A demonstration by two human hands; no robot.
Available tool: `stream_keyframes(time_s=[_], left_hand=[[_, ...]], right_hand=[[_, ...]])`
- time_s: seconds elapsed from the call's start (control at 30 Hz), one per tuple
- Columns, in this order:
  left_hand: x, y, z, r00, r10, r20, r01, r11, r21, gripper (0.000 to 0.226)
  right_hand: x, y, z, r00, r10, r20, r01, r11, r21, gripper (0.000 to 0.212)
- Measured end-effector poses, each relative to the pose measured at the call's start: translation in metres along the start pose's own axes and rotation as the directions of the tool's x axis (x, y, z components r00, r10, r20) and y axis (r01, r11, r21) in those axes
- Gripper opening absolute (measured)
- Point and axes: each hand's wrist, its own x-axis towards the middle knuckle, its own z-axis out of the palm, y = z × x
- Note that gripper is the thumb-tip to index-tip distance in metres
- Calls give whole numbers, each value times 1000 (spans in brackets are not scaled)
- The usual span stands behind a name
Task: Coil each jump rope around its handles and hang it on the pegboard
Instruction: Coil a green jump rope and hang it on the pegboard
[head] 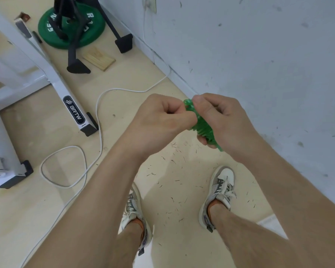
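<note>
Pale wooden floor (46,132) beside a scuffed white wall (259,55) lies beneath a translucent green plastic jump rope (203,128), wound into a tight bundle and held in the air between both hands. The right hand (228,120) has its fingers (201,140) curled round the bundle, while the left hand (159,120) pinches its upper end. Below stand two grey-and-white sneakers (220,190); to the left a white cable (99,117) loops past a white machine frame labelled BRTW (52,78), a green weight plate (46,31) and a small wooden block (99,59).
</note>
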Motion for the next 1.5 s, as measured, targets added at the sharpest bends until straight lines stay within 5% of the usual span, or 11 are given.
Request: stream_keyframes(time_s=[0.13, 0.27, 0.47, 0.77, 0.83, 0.93, 1.03, 1.1, 1.27, 1.37, 1.5], left_hand=[[-3, -7, 2, 989, 127, -69, -139, 968, -210, 26], [1, -13, 3, 990, 69, -124, -112, 914, -390, 27], [5, -15, 0, 985, -116, -126, 23, 818, -574, 36], [7, -12, 12, 995, -97, 35, 99, 799, -593, 33], [8, -11, 14, 999, -45, 16, 47, 861, -507, 40], [7, -13, 14, 999, 27, 40, -6, 895, -446, 44], [6, -15, 5, 996, 43, 77, -2, 883, -469, 44], [6, -17, -2, 994, 40, 102, 27, 811, -584, 40], [1, -15, -10, 981, 3, 196, 160, 564, -810, 32], [-8, -5, -11, 979, -17, 202, 177, 559, -810, 25], [-28, 20, -15, 998, -28, 60, 63, 696, -715, 15]], right_hand=[[3, -6, -3, 957, 189, 219, -268, 862, 430, 34], [6, 0, -2, 926, 279, 253, -374, 767, 522, 38], [5, -4, -2, 995, 100, 23, -101, 995, 21, 36], [4, 13, 14, 934, -315, -170, 180, 823, -539, 34], [4, 13, 18, 936, -286, -205, 167, 874, -457, 36], [5, 6, 20, 980, 27, -198, -38, 998, -52, 41], [4, -1, 16, 959, 282, 9, -273, 921, 276, 41], [4, -3, 13, 946, 293, 138, -324, 877, 355, 40], [5, -2, 8, 933, 131, 335, -248, 909, 334, 50], [-6, -14, 5, 914, 46, 403, -162, 952, 259, 43], [-24, -50, -3, 966, 6, 257, -13, 1000, 26, 29]])
